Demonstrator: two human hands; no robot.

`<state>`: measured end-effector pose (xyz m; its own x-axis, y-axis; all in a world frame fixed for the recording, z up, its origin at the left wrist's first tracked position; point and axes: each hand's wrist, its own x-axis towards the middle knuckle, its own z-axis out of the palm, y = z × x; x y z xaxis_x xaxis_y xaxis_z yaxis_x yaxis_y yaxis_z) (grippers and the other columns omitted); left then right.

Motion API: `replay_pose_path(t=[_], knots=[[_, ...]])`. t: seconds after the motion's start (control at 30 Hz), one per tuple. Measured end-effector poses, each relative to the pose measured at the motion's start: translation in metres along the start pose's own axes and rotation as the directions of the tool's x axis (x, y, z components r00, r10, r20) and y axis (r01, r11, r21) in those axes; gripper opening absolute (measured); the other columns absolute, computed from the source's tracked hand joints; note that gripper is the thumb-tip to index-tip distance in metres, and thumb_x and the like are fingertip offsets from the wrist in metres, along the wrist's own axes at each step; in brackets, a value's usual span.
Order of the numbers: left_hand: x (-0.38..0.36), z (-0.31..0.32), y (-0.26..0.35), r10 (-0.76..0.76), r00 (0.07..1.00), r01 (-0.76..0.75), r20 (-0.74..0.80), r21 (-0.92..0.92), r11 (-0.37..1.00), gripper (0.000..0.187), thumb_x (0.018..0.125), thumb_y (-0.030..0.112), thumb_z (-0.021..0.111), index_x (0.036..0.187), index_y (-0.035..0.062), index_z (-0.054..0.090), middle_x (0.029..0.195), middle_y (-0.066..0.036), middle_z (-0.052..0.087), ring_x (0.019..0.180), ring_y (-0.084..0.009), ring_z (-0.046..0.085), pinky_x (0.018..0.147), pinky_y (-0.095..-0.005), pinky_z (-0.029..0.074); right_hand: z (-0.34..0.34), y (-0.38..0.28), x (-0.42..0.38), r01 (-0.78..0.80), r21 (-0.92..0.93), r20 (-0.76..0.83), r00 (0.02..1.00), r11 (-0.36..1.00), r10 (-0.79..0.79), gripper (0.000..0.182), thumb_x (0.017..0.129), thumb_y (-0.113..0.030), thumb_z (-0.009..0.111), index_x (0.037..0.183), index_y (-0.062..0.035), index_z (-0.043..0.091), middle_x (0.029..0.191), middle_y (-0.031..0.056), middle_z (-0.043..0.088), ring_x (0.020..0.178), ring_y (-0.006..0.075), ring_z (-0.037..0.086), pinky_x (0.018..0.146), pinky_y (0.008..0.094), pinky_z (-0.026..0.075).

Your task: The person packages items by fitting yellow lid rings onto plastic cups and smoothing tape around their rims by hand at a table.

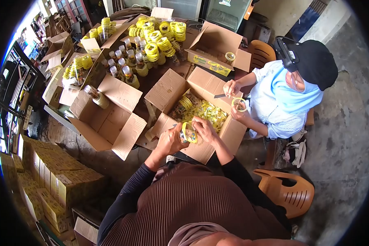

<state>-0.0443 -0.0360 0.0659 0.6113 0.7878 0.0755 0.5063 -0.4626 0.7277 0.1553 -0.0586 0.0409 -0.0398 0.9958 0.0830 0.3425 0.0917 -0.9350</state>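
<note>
Both hands, left hand [170, 139] and right hand [203, 128], have fingers clamped on a yellow-banded jar [188, 133] above the open box [201, 110] of bands, with many banded jars [153, 39] already on the table [151, 80].

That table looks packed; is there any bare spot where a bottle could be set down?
Hardly. The open box left of the left hand looks bare inside, one bottle at its rim. The box of yellow labels under the right hand is full, and capped bottles and yellow rolls crowd the far table.
</note>
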Motion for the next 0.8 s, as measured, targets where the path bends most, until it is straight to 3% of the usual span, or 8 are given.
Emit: replay_pose_path(t=[0.03, 0.13, 0.23, 0.33, 0.47, 0.57, 0.63, 0.8], knots=[[0.000, -0.004, -0.002, 0.015, 0.998, -0.013, 0.058, -0.038, 0.999, 0.053, 0.067, 0.023, 0.080, 0.108, 0.0032, 0.055, 0.086, -0.019, 0.067, 0.080, -0.0370, 0.067, 0.069, -0.0414, 0.051, -0.007, -0.008, 0.000, -0.005, 0.001, 0.009, 1.000, 1.000, 0.005, 0.027, 0.093, -0.023, 0.055, 0.081, 0.0006, 0.048, 0.066, 0.0143, 0.047, 0.060, 0.0206, 0.047, 0.059, 0.0360, 0.040], [0.006, -0.010, -0.012, 0.126, 0.986, -0.107, 0.112, -0.162, 0.981, 0.062, 0.067, 0.032, 0.083, 0.112, 0.0051, 0.050, 0.085, -0.021, 0.066, 0.083, -0.0406, 0.065, 0.071, -0.0461, 0.051, -0.019, -0.033, 0.004, 0.159, -0.271, 0.163, 0.980, 0.949, -0.118, 0.027, 0.091, -0.023, 0.062, 0.081, 0.0002, 0.052, 0.068, 0.0215, 0.053, 0.060, 0.0386, 0.055, 0.056, 0.0437, 0.043], [0.017, -0.025, -0.008, 0.165, 0.956, -0.123, 0.243, -0.179, 0.976, 0.072, 0.066, 0.036, 0.086, 0.117, 0.0037, 0.048, 0.091, -0.021, 0.066, 0.090, -0.0384, 0.065, 0.077, -0.0438, 0.050, -0.022, -0.036, 0.017, 0.208, -0.414, 0.157, 0.975, 0.886, -0.156, 0.031, 0.091, -0.026, 0.064, 0.080, 0.0002, 0.052, 0.067, 0.0198, 0.055, 0.063, 0.0404, 0.058, 0.056, 0.0436, 0.044], [0.029, -0.040, -0.006, 0.179, 0.899, 0.006, 0.399, -0.419, 0.908, 0.085, 0.067, 0.032, 0.089, 0.131, -0.0016, 0.045, 0.110, -0.017, 0.066, 0.102, -0.0264, 0.064, 0.091, -0.0394, 0.049, -0.024, -0.049, 0.021, 0.295, -0.385, 0.184, 0.953, 0.875, -0.241, 0.029, 0.091, -0.025, 0.064, 0.079, -0.0008, 0.052, 0.070, 0.0167, 0.058, 0.069, 0.0389, 0.060, 0.058, 0.0432, 0.045], [0.043, -0.035, -0.016, 0.404, 0.876, -0.222, 0.263, -0.524, 0.822, 0.080, 0.064, 0.029, 0.091, 0.126, -0.0002, 0.049, 0.106, -0.011, 0.067, 0.098, -0.0212, 0.064, 0.088, -0.0363, 0.051, -0.026, -0.069, 0.022, 0.390, -0.372, 0.222, 0.918, 0.842, -0.327, 0.026, 0.092, -0.023, 0.062, 0.079, -0.0019, 0.053, 0.072, 0.0156, 0.056, 0.073, 0.0369, 0.060, 0.061, 0.0433, 0.045], [0.047, -0.034, -0.009, 0.312, 0.832, 0.028, 0.460, -0.595, 0.803, 0.065, 0.065, 0.021, 0.089, 0.115, 0.0003, 0.055, 0.097, -0.007, 0.067, 0.090, -0.0173, 0.064, 0.082, -0.0323, 0.052, -0.038, -0.070, 0.032, 0.377, -0.258, 0.231, 0.918, 0.890, -0.322, 0.034, 0.093, -0.023, 0.062, 0.073, -0.0003, 0.046, 0.068, 0.0154, 0.052, 0.065, 0.0349, 0.055, 0.058, 0.0410, 0.041], [0.046, -0.033, 0.001, 0.233, 0.895, 0.066, 0.379, -0.630, 0.774, 0.050, 0.065, 0.013, 0.084, 0.106, 0.0005, 0.058, 0.091, -0.005, 0.066, 0.082, -0.0150, 0.063, 0.076, -0.0300, 0.052, -0.039, -0.062, 0.033, 0.320, -0.165, 0.172, 0.941, 0.933, -0.292, 0.035, 0.094, -0.022, 0.061, 0.073, 0.0005, 0.044, 0.065, 0.0141, 0.047, 0.060, 0.0311, 0.048, 0.057, 0.0394, 0.039], [0.046, -0.033, 0.013, 0.333, 0.937, -0.256, 0.107, -0.441, 0.860, 0.046, 0.062, 0.009, 0.080, 0.101, 0.0006, 0.056, 0.082, -0.011, 0.065, 0.073, -0.0249, 0.065, 0.070, -0.0348, 0.051, -0.033, -0.059, 0.032, 0.259, -0.009, 0.078, 0.963, 0.966, -0.258, 0.032, 0.095, -0.018, 0.060, 0.074, 0.0012, 0.044, 0.063, 0.0078, 0.040, 0.060, 0.0164, 0.039, 0.056, 0.0336, 0.036]])
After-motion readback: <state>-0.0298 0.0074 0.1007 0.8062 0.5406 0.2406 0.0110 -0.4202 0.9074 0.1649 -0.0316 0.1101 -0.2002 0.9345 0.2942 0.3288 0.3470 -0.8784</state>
